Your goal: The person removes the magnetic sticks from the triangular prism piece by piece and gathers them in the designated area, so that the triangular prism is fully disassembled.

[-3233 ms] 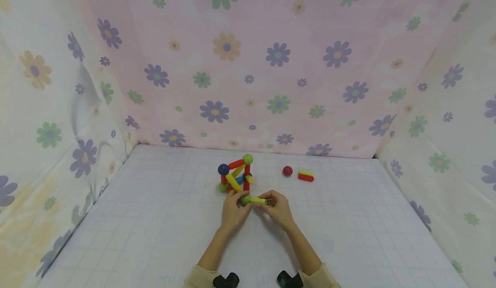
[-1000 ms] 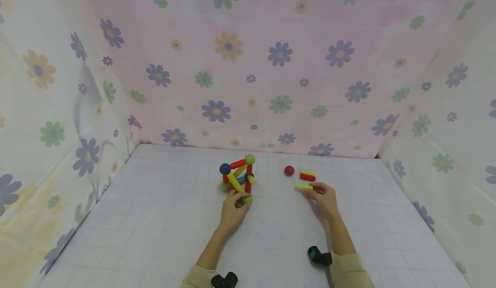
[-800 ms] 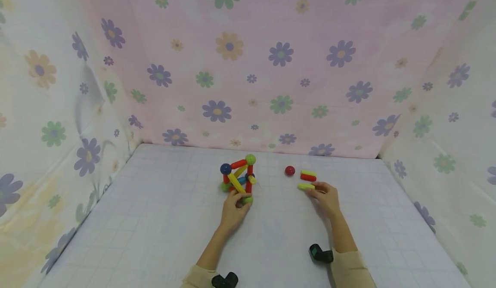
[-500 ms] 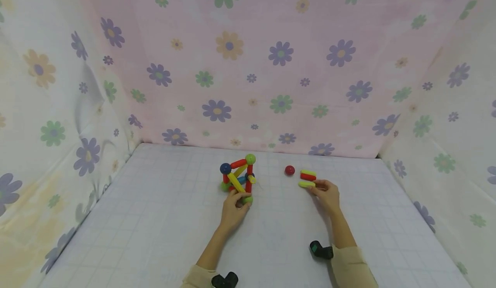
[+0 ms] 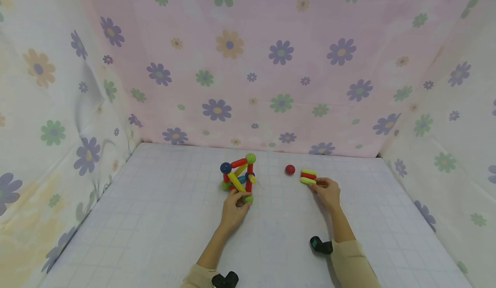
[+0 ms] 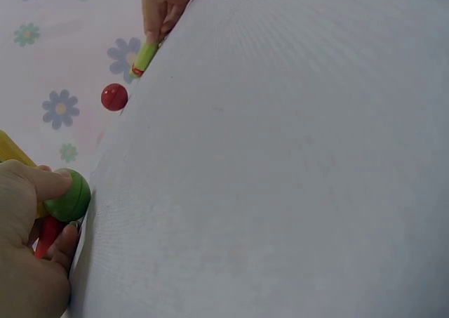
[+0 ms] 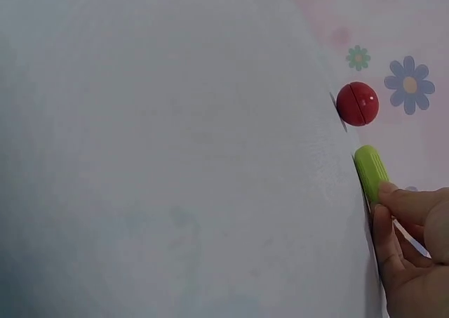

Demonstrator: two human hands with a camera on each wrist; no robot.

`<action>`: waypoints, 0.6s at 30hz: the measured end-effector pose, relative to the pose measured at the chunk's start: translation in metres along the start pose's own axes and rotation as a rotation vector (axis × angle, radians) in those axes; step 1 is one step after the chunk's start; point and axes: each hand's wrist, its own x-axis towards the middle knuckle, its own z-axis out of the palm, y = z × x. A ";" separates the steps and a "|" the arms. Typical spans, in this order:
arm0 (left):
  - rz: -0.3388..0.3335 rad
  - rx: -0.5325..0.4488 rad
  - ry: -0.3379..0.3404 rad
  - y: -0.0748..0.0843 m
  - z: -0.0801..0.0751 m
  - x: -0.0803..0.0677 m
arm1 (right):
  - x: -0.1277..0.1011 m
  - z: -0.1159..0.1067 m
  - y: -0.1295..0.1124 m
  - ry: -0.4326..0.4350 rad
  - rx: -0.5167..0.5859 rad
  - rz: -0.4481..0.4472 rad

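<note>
Left hand (image 5: pixel 232 208) gripping the green plastic ball (image 5: pixel 247 199) at the near corner of the rod-and-ball toy frame (image 5: pixel 237 177), its base partly hidden, right-hand fingers (image 5: pixel 322 184) pinching a yellow-green plastic rod (image 5: pixel 308 180) against the red rod (image 5: pixel 308 175), small red ball (image 5: pixel 289 169) just beside, on the white gridded surface (image 5: pixel 155 219).

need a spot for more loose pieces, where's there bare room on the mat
Bare mat lies left of the rod-and-ball structure toward the left wall, right of the stacked rods toward the right wall, and near, between the forearms. It is crowded from the left hand past the red ball to the right hand.
</note>
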 end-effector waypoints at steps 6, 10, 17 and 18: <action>0.008 0.005 0.008 0.000 0.000 0.000 | 0.003 0.002 0.000 0.016 0.002 0.008; 0.011 0.008 0.006 -0.001 0.000 0.000 | 0.002 0.003 -0.001 0.034 0.001 0.022; -0.006 0.003 0.001 0.001 0.000 0.000 | -0.003 0.006 -0.004 0.086 0.008 0.032; -0.006 0.004 -0.001 0.001 0.000 0.000 | -0.004 0.006 -0.004 0.090 0.011 0.038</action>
